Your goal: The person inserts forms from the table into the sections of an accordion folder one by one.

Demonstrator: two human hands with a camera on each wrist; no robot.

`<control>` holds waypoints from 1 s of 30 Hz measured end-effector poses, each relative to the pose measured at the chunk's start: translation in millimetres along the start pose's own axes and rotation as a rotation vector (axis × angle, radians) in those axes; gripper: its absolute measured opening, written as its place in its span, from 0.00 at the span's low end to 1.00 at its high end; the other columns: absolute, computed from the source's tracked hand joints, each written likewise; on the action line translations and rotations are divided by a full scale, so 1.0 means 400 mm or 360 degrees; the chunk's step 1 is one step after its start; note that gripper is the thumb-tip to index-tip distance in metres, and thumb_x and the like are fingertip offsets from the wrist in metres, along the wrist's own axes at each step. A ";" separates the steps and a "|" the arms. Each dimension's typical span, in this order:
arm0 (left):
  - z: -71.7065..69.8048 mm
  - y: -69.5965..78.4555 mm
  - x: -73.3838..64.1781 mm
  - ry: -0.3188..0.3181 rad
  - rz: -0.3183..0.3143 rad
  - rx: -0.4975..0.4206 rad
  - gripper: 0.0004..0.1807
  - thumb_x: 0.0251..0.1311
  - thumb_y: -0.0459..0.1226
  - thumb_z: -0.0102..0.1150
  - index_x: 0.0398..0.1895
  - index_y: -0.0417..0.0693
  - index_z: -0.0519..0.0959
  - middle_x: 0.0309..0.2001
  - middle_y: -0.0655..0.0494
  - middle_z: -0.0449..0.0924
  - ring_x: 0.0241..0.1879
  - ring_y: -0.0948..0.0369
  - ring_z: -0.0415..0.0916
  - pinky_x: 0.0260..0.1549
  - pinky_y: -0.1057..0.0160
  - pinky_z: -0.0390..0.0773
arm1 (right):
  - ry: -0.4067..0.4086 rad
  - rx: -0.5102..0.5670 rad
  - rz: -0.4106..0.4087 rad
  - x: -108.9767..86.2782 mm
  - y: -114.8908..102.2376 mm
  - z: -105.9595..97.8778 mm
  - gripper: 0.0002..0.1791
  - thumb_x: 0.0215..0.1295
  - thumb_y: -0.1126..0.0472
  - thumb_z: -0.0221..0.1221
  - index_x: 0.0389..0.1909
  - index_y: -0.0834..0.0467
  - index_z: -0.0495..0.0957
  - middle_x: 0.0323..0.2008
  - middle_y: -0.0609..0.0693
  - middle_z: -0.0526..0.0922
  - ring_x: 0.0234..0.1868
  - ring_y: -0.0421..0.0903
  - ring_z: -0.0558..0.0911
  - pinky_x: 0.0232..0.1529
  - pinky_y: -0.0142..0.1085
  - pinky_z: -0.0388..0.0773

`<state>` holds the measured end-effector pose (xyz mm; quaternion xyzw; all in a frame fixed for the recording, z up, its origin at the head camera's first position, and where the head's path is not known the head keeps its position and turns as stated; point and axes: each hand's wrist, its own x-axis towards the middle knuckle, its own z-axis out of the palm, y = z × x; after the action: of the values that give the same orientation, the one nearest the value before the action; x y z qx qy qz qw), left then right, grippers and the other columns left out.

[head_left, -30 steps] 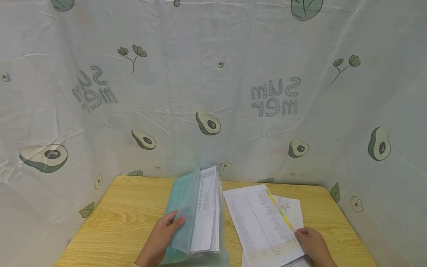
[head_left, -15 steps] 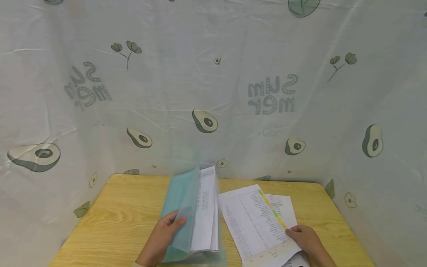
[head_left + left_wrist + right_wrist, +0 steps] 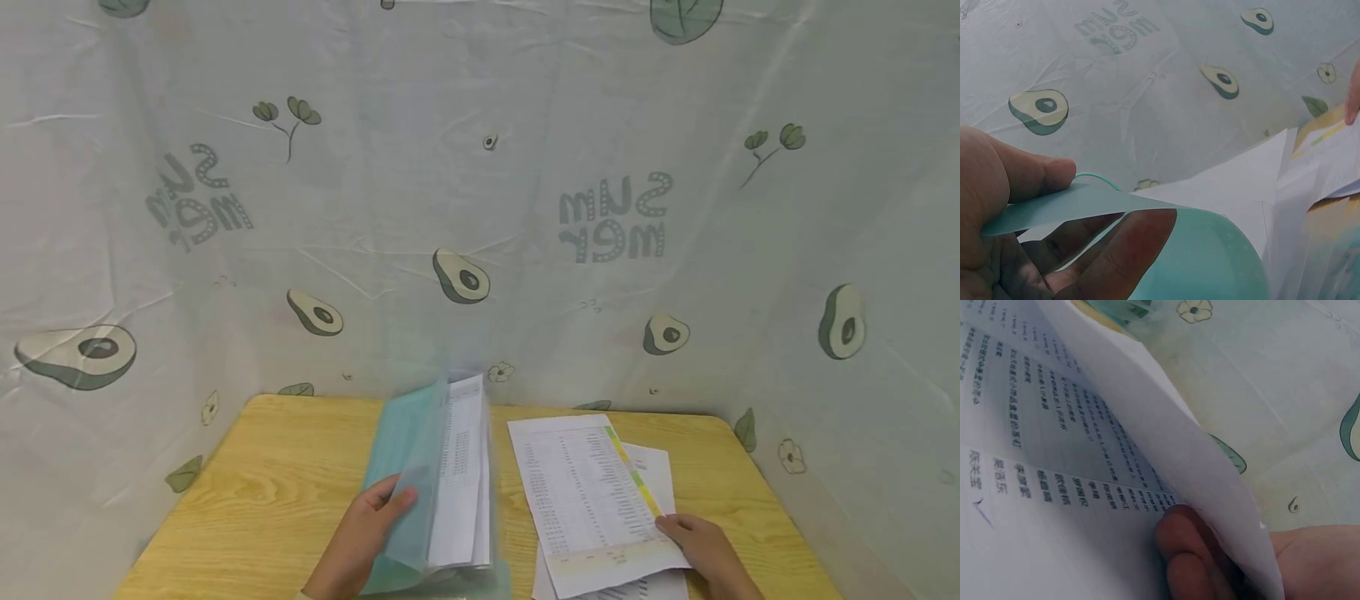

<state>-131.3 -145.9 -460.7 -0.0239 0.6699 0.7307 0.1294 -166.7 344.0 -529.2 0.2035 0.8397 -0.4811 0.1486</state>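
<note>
My left hand [image 3: 363, 533] pinches the translucent teal cover of a file folder [image 3: 408, 437], thumb on one side and fingers behind it. The folder stands opened on the table, with white printed sheets [image 3: 457, 475] inside it. In the left wrist view the cover [image 3: 1097, 203] bends between thumb and fingers [image 3: 1129, 253]. To the right, my right hand [image 3: 703, 546] grips the right edge of a printed sheet [image 3: 588, 500] with a yellow and green strip. That sheet is tilted over another paper [image 3: 656, 471]. The right wrist view shows curled fingers [image 3: 1188, 550] against the printed paper [image 3: 1035, 450].
The wooden table [image 3: 277, 492] shows wood grain left of the folder and along the right side. A pale curtain [image 3: 405, 192] printed with avocados and leaves hangs behind the table and on both sides.
The right hand and the sheet it holds shift left, then back right, with the sheet now turned more upright over the lower paper. The left hand keeps its hold on the folder cover.
</note>
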 end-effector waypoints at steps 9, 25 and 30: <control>-0.009 -0.007 -0.004 0.0024 0.0005 0.0007 0.32 0.75 0.48 0.57 0.72 0.35 0.70 0.56 0.46 0.83 0.49 0.55 0.83 0.45 0.53 0.85 | 0.0057 -0.0049 -0.0085 -0.015 -0.005 0.021 0.35 0.77 0.47 0.57 0.64 0.76 0.71 0.45 0.60 0.86 0.38 0.47 0.81 0.40 0.41 0.77; -0.018 0.006 -0.016 0.0006 0.0047 -0.0010 0.33 0.75 0.47 0.58 0.73 0.34 0.68 0.56 0.45 0.83 0.48 0.55 0.84 0.45 0.55 0.85 | 0.0183 0.0022 -0.0048 -0.025 -0.004 0.054 0.27 0.75 0.48 0.56 0.52 0.72 0.77 0.32 0.53 0.83 0.30 0.47 0.82 0.30 0.40 0.79; -0.020 0.007 -0.018 -0.0001 0.0045 -0.0007 0.33 0.75 0.48 0.57 0.73 0.34 0.68 0.56 0.45 0.83 0.48 0.55 0.84 0.44 0.55 0.85 | 0.0209 0.0032 -0.0052 -0.026 0.002 0.061 0.27 0.77 0.53 0.56 0.54 0.77 0.74 0.32 0.55 0.84 0.29 0.46 0.82 0.30 0.40 0.80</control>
<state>-125.9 -155.0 -457.0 -0.0146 0.6685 0.7340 0.1191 -156.2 321.2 -537.1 0.2223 0.8460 -0.4774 0.0834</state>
